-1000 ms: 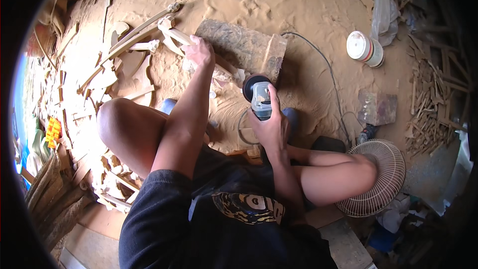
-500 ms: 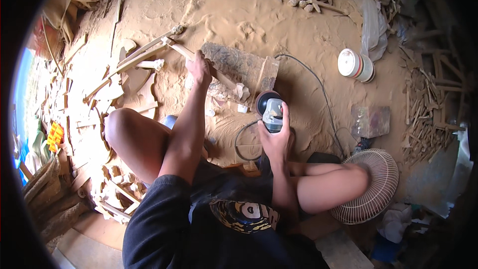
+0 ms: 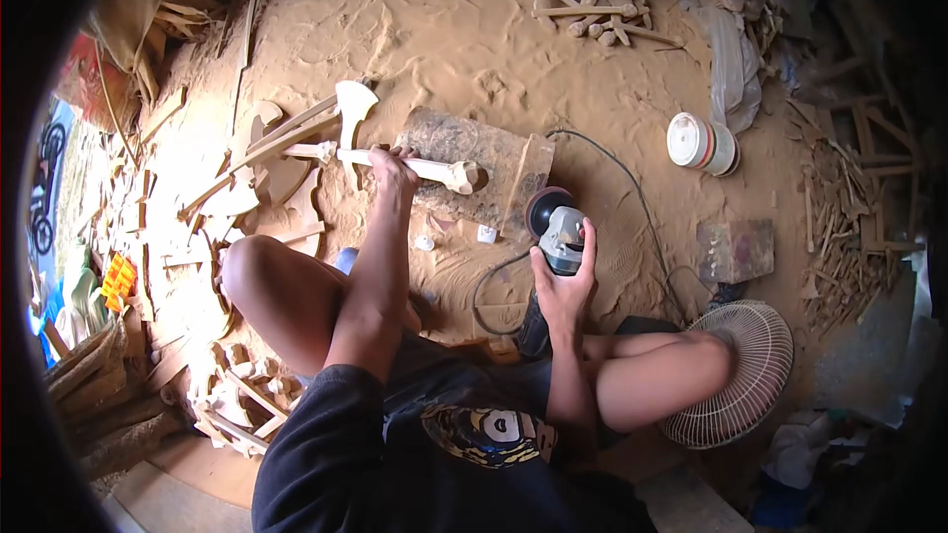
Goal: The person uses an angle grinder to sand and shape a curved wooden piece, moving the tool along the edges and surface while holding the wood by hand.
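Note:
My left hand (image 3: 394,168) is wrapped round the pale shaft of a carved wooden axe (image 3: 434,169). Its flared blade stands out on the far side, left of my fingers, and a rounded knob ends the shaft at the right. Below the shaft lies a worn, dusty wooden block (image 3: 504,153) on the sandy ground. My right hand (image 3: 565,298) grips an angle grinder (image 3: 564,237), thumb and finger on either side of its body. The grinder's round sanding disc (image 3: 546,205) sits by the block's near right corner, apart from the axe's knob.
A black cable (image 3: 632,168) curves over the dust. Right of it stand a white tub (image 3: 703,143), a stained box (image 3: 736,247) and a round fan guard (image 3: 736,375) by my knee. Carved wooden pieces (image 3: 592,0) lie beyond, and more wood (image 3: 242,400) lies left.
My left hand has turned the axe: its shaft lies more level and its blade now shows broadside. My right hand has shifted slightly right with the grinder, away from the axe's knob.

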A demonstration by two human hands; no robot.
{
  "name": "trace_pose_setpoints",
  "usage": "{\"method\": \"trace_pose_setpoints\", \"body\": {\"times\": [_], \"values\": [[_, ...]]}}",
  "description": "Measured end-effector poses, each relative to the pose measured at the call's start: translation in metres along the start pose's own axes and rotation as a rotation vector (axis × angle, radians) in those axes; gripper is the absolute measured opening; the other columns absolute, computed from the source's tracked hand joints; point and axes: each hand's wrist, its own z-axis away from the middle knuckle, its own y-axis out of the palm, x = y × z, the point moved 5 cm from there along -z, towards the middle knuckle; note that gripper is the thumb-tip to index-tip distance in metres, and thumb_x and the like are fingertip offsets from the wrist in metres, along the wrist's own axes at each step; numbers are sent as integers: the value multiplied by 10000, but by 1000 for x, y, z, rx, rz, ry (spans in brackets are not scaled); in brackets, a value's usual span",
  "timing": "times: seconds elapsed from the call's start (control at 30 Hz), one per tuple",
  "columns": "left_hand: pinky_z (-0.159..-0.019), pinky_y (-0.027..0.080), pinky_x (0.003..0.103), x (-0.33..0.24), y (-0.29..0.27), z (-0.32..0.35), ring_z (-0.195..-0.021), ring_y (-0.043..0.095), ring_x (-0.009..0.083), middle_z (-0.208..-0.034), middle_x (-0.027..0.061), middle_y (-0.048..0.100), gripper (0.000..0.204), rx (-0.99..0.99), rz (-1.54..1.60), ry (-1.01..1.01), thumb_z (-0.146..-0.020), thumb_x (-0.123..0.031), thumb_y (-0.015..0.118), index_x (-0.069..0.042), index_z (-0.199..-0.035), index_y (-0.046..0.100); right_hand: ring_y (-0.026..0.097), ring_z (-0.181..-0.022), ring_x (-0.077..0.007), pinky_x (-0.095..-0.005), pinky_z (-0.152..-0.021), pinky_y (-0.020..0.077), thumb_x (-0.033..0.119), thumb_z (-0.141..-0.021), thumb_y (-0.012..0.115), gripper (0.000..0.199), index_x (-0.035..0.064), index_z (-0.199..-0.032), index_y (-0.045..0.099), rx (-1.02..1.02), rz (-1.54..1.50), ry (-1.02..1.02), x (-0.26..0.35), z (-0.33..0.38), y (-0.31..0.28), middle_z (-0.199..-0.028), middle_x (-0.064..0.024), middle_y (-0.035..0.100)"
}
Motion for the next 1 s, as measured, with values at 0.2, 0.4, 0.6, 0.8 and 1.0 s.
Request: {"method": "trace_pose_setpoints", "body": {"times": [0.2,0.4,0.6,0.8,1.0], "values": [[-585,441,389,-2,20,24,-561,455,179,-596,-19,356,357,235,-140,-1,-980,-408,619,-194,-795,401,624,-1295,-287,-411,-1097,513,90,-844,883,864,9,-1584,445,-14,21,-128,1,0,1,-1437,-217,623],[-471,453,398,1,11,26,-508,492,221,-624,20,472,311,-53,-182,192,-991,-309,641,-139,-793,472,650,-1264,-267,-401,-1080,524,81,-847,877,866,35,-1595,442,68,-33,5,-6,-1,13,-1432,-211,638],[-466,499,419,7,-9,26,-545,590,245,-685,106,597,341,-312,-430,356,-979,-303,661,27,-899,623,674,-1253,-256,-385,-1067,534,75,-852,859,869,54,-1609,432,162,63,19,-19,-2,28,-1412,-213,665],[-450,476,395,12,-3,38,-521,558,241,-673,100,575,304,-369,-354,392,-959,-245,662,28,-842,598,752,-1159,-306,-415,-979,588,142,-830,864,891,104,-1611,436,280,226,36,-22,-3,48,-1288,-241,738],[-433,461,390,9,-2,36,-489,531,231,-654,87,561,296,-359,-356,403,-969,-236,653,8,-818,582,724,-1178,-432,-473,-941,600,217,-835,866,889,151,-1614,442,288,336,-45,-13,-4,59,-1289,-285,722]]}}
